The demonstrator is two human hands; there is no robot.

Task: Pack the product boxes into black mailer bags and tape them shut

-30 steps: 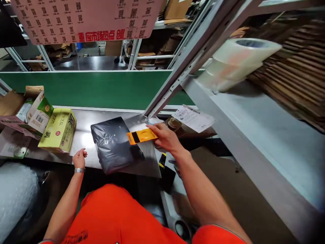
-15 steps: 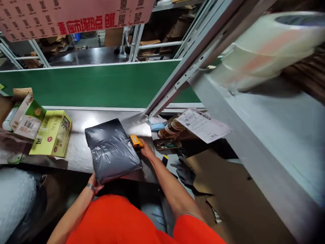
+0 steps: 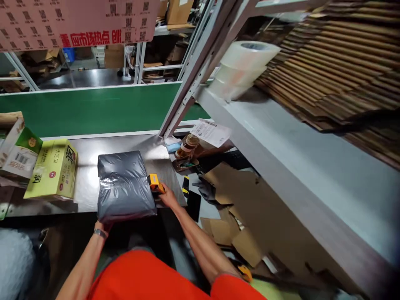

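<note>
A dark grey plastic mailer bag point(image 3: 125, 185), filled and shiny, lies at the front edge of the metal bench. My left hand point(image 3: 102, 228) is closed on its near left corner, with the fingers largely hidden beneath the bag. On the bag's right side, my right hand point(image 3: 167, 196) grips a small yellow-and-black hand tool point(image 3: 155, 183) whose exact kind is unclear. The tool's front end is against or very near the bag's right edge. To the left stands a yellow-green printed carton point(image 3: 53, 171).
A green conveyor belt point(image 3: 93, 110) runs behind the metal bench point(image 3: 89, 146). At right, a grey shelf point(image 3: 281, 141) carries clear tape rolls point(image 3: 243, 66) and stacked flattened cardboard point(image 3: 337, 62). A slanted metal post point(image 3: 193, 79) rises at the bench's corner. Cardboard pieces point(image 3: 246, 204) lie below the shelf.
The view has swung right, so the scene shifts left. The bag has turned straighter to the bench. Both hands keep their hold, the right on the yellow tool.
</note>
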